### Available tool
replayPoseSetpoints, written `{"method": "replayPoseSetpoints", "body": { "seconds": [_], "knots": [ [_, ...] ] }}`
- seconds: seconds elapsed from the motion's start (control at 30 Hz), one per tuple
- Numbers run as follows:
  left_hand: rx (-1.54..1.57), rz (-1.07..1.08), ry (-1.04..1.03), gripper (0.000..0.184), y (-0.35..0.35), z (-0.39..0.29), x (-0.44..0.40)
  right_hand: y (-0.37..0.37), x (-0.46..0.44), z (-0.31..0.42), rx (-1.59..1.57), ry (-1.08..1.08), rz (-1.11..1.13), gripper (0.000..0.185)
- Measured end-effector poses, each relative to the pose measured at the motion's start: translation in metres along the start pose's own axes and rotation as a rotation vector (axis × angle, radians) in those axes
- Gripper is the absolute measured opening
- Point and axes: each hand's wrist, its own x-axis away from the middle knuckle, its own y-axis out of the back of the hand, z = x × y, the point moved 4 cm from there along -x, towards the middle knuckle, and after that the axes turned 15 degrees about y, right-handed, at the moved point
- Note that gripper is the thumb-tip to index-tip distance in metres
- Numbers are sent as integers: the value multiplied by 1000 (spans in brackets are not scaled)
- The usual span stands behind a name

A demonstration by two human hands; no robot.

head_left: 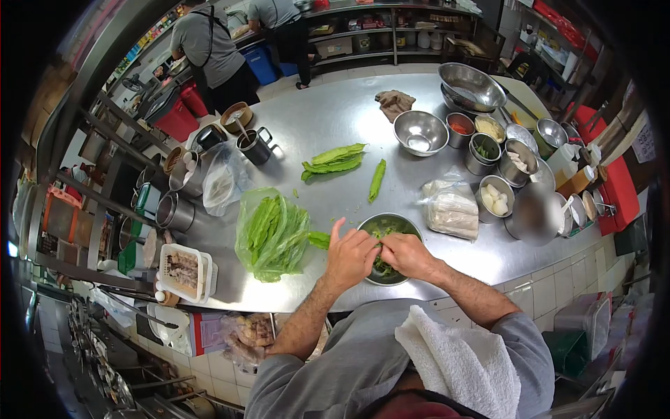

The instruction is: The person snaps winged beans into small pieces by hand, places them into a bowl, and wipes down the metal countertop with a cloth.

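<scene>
My left hand [351,257] is closed around a green winged bean [319,240], whose end sticks out on the left. My right hand [408,255] is pinched against the left one, fingers on the same bean; its tip is mostly hidden. Both hands are over the near side of a steel bowl [417,229] with cut green pieces [386,225] inside. To the left lies a clear plastic bag [272,269] full of winged beans. Farther back, several more winged beans [335,159] lie on the steel table, and a single winged bean [377,181] lies apart from them.
A plastic-wrapped white bundle [450,209] sits right of the bowl. Beyond it are steel pots of ingredients [495,200], a shiny bowl [421,133] and a brown cloth [395,105]. A steel mug [255,146] and white basket [185,271] stand left. Two people work behind the table.
</scene>
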Motion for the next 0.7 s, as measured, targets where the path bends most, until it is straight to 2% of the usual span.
{"method": "replayPoseSetpoints", "body": {
  "seconds": [0.13, 0.23, 0.27, 0.3, 0.37, 0.4, 0.43, 0.47, 0.5, 0.57, 0.63, 0.7],
  "knots": [
    [59, -66, -24, 11, -1, -2, -2, 1, 1, -2, -65, -83, -176, 14],
    [59, -99, 0, 12, -5, -3, 0, -7, 9, -11, -305, -347, -339, 16],
    [131, -140, 19, 13, -6, -2, 0, -19, 18, -24, -550, -567, -375, 17],
    [204, -185, 35, 14, -5, 0, 0, -15, 16, -20, -838, -667, -395, 18],
    [224, -205, 69, 11, 0, -1, -1, -22, 17, -20, -944, -667, -445, 17],
    [555, -192, 289, 8, 3, 8, -3, -26, 16, -19, -946, -667, -439, 17],
    [885, -172, 507, 6, 5, 16, -4, -28, 14, -14, -714, -585, -315, 16],
    [1055, -183, 641, 7, 14, 23, -3, -30, 12, -10, -483, -499, -194, 15],
    [1097, -312, 587, 11, 32, 32, -5, -30, 13, -12, -484, -498, -193, 15],
    [1216, -570, 447, 18, 80, 51, -7, -27, 12, -8, -133, -170, -48, 14],
    [1218, -791, 241, 14, 134, 70, -5, -21, 20, -21, -85, -227, 13, 12],
    [1222, -971, 218, 13, 179, 91, 5, -8, 25, -31, 106, -213, 66, 13]
  ]
}}
